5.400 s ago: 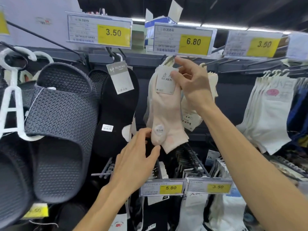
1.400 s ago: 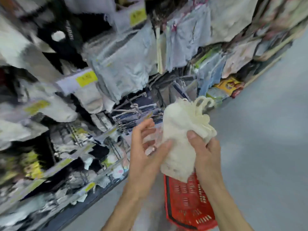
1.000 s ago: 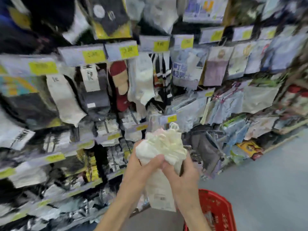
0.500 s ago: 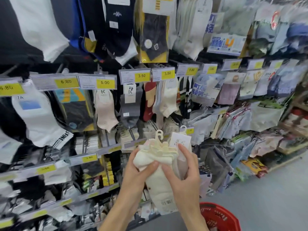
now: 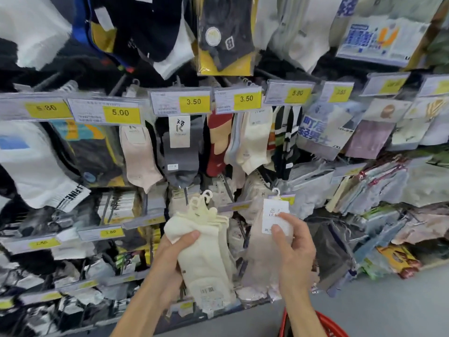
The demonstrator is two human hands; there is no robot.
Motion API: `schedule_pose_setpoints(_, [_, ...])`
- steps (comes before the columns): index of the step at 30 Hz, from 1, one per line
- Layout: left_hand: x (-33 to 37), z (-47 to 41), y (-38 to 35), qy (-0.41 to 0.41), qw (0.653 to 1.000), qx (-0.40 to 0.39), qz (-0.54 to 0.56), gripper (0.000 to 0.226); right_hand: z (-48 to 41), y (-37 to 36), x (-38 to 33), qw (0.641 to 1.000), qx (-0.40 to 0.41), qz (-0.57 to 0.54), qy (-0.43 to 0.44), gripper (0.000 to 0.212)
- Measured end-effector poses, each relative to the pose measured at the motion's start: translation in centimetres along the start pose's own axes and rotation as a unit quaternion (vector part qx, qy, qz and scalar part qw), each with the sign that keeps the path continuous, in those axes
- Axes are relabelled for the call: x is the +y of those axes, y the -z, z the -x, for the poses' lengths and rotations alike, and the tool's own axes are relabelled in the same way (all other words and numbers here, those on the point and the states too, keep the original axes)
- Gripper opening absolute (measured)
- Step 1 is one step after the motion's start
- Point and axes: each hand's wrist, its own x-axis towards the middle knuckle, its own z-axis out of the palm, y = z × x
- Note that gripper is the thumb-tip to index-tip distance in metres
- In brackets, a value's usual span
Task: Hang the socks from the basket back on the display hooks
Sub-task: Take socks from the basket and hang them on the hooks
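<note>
Left hand (image 5: 175,259): closed around a bundle of cream socks (image 5: 206,259); I see the thumb across the cuff and the plastic hanger loops (image 5: 202,203) sticking up free above the fist.
Right hand (image 5: 295,249): gripping one pale pink sock pair (image 5: 264,261) by its white card label (image 5: 277,215), thumb on the card front, small hook (image 5: 275,191) clear above it.
Where the socks are: both lots are held in front of the display wall, below the row of price tags (image 5: 194,102); neither is on a hook yet.
Basket: only the red basket (image 5: 325,324) rim shows at the bottom edge, beneath my right forearm; I cannot see what remains inside.
Step in hand, as I judge it: sort out which pair goes where, then hang one at a time.
How to do it well: match the card to a like pair and its price tag, keep the fingers low on the card so the hook stays exposed, and slide it squarely onto the peg; park the cream bundle in the left hand rather than juggling both.
Change from half a second ago: the two hands have drawn apart, so the pink pair now stands separate from the cream bundle, and my view sits closer to the rack.
</note>
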Motion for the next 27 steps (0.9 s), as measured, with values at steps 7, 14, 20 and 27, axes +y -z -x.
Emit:
schedule_pose_setpoints(7, [0.8, -3.8, -5.6, -0.032, 0.999, 0.016, -0.002, 0.056, -8.6, 0.7, -2.8, 0.993, -0.054, -0.106, 0.002, 0.050])
schedule_pose_setpoints(14, [1.9, -5.5, -8.5, -0.057, 0.998, 0.019, -0.029, 0.069, -15.3, -2.0, -3.8, 0.990, -0.054, -0.122, 0.048, 0.035])
schedule_pose_setpoints(20, [2.7, -6.5, -9.4, -0.064, 0.997, -0.004, -0.044, 0.067, -21.8, -6.1, -4.6, 0.992, -0.080, -0.072, 0.073, 0.037])
schedule_pose_setpoints(27, [2.8, -8.2, -9.9, -0.058, 0.998, -0.012, -0.022, 0.071, -25.1, -8.3, -3.1, 0.992, -0.103, -0.001, 0.074, 0.025])
